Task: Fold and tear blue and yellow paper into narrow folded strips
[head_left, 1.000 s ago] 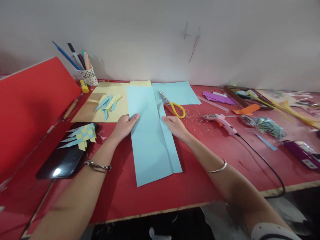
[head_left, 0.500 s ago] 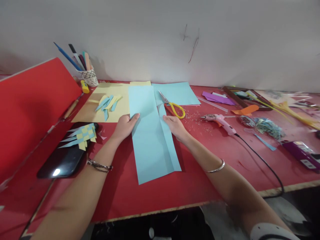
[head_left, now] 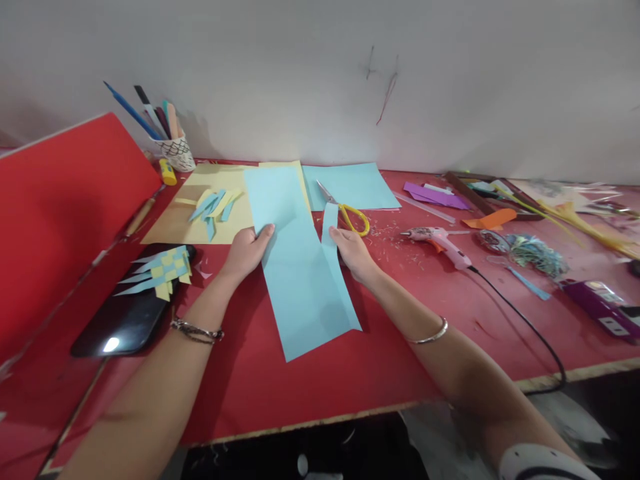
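Observation:
A long sheet of light blue paper (head_left: 300, 280) is held up between my hands over the red table. My left hand (head_left: 249, 250) pinches its left edge, thumb on top. On the other side, my right hand (head_left: 353, 250) grips a narrow strip at the right edge, parted from the sheet at the top and still joined lower down. Just behind my right hand lie scissors (head_left: 356, 220) with yellow handles. A second blue sheet (head_left: 365, 183) and a cream sheet (head_left: 230, 230) lie flat at the back.
To the left are a black phone (head_left: 125, 327) bearing a woven paper piece (head_left: 170, 268), paper strips (head_left: 213, 207) and a pen cup (head_left: 179, 155). A pink glue gun (head_left: 443, 241) with a cord, orange paper (head_left: 493, 219) and a purple device (head_left: 597, 307) lie right.
The strip in my right hand has come further away from the sheet, widening the gap at the top. The sheet's top has swung left.

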{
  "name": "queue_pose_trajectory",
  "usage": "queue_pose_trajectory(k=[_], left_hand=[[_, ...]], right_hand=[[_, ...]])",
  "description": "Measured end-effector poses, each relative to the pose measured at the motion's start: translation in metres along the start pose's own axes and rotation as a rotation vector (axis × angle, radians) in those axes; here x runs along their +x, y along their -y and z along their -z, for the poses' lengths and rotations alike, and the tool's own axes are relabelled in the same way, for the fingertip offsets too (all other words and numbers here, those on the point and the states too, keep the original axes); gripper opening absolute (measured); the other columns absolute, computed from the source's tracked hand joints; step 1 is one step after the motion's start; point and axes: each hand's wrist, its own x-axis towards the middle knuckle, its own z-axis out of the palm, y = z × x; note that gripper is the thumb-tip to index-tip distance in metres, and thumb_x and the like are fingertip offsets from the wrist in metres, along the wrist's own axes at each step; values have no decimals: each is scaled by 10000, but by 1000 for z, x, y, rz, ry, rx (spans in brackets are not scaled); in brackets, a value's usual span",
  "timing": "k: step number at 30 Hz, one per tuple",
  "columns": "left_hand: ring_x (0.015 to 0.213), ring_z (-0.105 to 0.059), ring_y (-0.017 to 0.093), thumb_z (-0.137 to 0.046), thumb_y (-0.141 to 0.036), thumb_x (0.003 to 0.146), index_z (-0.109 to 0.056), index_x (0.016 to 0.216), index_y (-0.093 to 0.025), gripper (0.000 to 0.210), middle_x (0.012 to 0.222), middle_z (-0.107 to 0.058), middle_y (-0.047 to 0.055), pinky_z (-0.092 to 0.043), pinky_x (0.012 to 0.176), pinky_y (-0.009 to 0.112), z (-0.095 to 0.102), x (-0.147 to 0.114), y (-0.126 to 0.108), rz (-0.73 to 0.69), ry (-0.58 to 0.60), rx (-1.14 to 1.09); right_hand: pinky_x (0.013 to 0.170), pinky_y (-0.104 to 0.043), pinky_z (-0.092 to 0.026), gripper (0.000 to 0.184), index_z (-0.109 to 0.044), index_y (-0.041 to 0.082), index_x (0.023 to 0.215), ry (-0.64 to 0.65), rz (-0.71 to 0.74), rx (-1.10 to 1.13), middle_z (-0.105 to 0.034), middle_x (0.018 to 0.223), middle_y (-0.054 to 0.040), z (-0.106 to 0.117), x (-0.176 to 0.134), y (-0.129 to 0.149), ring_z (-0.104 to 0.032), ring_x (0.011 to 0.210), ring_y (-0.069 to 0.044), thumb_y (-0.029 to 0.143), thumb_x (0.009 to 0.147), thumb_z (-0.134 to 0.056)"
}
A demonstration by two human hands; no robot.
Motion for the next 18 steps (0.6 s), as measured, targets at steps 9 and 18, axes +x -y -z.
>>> queue_pose_trajectory(k=[9, 18], left_hand=[[570, -497, 159, -411, -488, 674, -469, 549, -194, 325, 514, -512, -9, -367, 497, 235, 2, 0, -1, 17, -5, -46], [638, -546, 181, -449, -521, 651, -510, 582, -186, 347, 580, -573, 11, -406, 536, 240, 3, -2, 2, 9, 129, -106]], right_hand=[[455, -232, -203, 410, -247, 197, 517, 45, 97, -97, -263, 491, 60, 1, -6, 10, -274, 456, -69, 466, 727, -475], [452, -245, -161, 360, -181, 198, 504, -21, 99, -170, -186, 492, 57, 1, -5, 10, -221, 453, -70, 265, 781, -400]])
